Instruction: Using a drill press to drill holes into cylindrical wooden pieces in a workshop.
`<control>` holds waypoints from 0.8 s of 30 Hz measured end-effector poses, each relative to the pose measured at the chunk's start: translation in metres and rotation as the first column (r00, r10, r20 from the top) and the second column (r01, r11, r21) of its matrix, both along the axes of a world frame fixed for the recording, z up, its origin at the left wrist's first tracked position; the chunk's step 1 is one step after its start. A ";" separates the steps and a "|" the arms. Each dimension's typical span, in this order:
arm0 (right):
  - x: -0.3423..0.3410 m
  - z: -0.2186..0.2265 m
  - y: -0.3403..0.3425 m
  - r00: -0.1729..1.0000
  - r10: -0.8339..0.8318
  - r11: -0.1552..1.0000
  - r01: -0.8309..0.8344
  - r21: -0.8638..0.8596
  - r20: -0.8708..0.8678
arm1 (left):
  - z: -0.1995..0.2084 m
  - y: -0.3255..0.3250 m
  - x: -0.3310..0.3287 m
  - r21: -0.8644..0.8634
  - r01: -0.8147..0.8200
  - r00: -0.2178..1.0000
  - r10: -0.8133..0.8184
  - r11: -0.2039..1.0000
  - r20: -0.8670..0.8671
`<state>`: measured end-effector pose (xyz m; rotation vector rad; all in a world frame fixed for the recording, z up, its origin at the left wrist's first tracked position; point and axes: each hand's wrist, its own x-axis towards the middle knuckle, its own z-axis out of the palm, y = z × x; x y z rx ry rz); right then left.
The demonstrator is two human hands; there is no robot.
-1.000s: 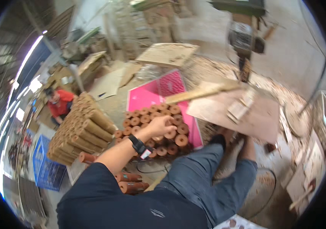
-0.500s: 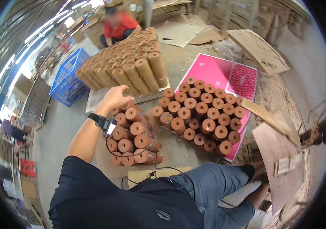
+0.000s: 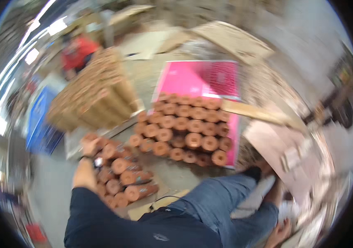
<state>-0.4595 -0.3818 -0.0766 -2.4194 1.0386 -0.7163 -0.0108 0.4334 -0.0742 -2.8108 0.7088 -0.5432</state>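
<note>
left grip point(image 3: 90, 146) — brown cylinders point(image 3: 120, 166) beside

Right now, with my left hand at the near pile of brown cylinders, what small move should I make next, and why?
Probably steady your left hand and settle its grip at the far-left corner of the near pile: the hand is right at that corner, blur hides whether it has hold of anything, and the cylinders there lie close together.
</note>
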 end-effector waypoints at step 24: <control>0.036 0.041 0.006 0.960 -0.281 0.941 0.278 0.192 -0.012 | 0.016 -0.850 -0.008 -0.774 0.156 0.693 -0.626 0.613 -0.357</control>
